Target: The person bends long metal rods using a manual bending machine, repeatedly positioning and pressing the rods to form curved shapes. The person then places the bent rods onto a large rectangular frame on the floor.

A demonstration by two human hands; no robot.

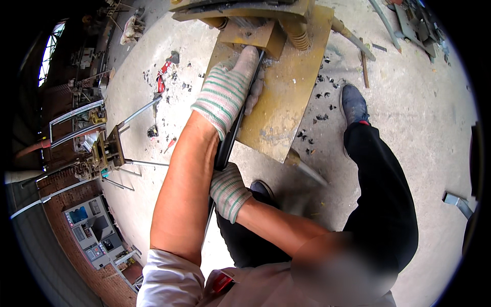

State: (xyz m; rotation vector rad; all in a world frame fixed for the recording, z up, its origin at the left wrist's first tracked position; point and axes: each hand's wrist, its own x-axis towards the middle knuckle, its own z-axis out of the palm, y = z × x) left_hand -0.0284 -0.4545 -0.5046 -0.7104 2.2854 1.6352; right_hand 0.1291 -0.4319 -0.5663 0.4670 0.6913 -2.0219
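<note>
A long dark metal bar [226, 148] slants from near my body up to a yellow-brown die block [273, 41] on a stamping press [240, 11]. My left hand [225, 92], in a white knit glove with green stripes, wraps around the bar near its far end. Its thumb points along the bar toward the block, and its fingertips show on the right side. Lower down, my right hand [229, 190], gloved alike, is closed around the bar close to my left forearm. The bar's far tip is at the block; whether it enters cannot be seen.
The press's base plate [279, 123] slopes toward me on metal legs [309, 171]. Dark scraps [322, 116] litter the floor around it. A red-handled tool [162, 77] lies at left. Machine stands [110, 148] and a grey control cabinet [94, 230] are farther left.
</note>
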